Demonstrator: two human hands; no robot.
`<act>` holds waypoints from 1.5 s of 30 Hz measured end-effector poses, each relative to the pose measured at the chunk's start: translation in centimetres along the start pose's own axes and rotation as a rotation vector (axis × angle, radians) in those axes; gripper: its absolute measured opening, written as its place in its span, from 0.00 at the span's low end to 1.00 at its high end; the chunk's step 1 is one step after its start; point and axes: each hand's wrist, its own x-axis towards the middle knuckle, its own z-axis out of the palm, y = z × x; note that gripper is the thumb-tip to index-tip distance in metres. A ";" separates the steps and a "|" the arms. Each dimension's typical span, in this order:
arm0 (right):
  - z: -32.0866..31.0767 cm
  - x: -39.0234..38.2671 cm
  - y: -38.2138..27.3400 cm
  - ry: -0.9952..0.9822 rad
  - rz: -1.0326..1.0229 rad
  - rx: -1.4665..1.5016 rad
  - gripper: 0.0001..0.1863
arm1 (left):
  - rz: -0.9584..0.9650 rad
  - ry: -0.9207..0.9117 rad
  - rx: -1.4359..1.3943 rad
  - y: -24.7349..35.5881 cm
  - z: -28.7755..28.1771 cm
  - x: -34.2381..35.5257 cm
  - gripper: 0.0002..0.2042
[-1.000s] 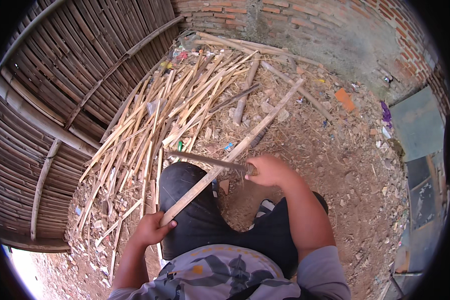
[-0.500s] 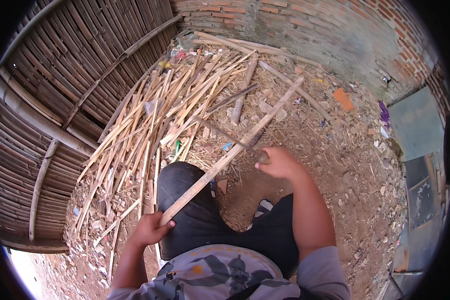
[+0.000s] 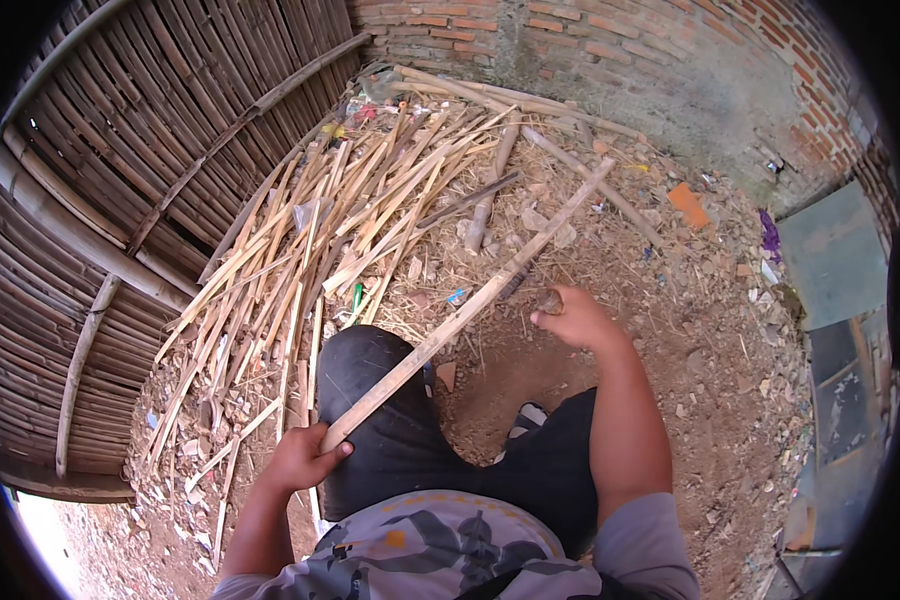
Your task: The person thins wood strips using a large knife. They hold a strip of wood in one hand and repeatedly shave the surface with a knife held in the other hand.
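One left grip (image 3: 302, 459) holds one strip (image 3: 465, 314), one right grip (image 3: 580, 318) one handle (image 3: 548, 300).

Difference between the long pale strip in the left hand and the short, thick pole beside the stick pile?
The strip is gripped at one end by the left hand; the pole lies on the ground. The strip looks flat-sided, the pole rounded. The strip appears longer and paler than the pole. Both are narrow.

Gray patterned shirt (image 3: 450, 540), dark trousers (image 3: 410, 455)

Slat (image 3: 470, 309) in left grip (image 3: 307, 459); knee (image 3: 362, 352) beneath
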 end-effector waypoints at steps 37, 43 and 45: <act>1.3 -0.7 -2.9 -0.104 -0.183 -0.072 0.29 | -0.033 -0.006 -0.024 0.1 0.0 -0.1 0.26; 2.3 -2.0 -5.3 -0.241 -0.370 -0.158 0.26 | -0.039 0.008 0.001 -0.3 0.1 -0.3 0.26; 1.5 -0.7 -3.3 -0.208 -0.246 -0.094 0.27 | -0.020 0.015 0.013 -0.4 0.2 -0.1 0.26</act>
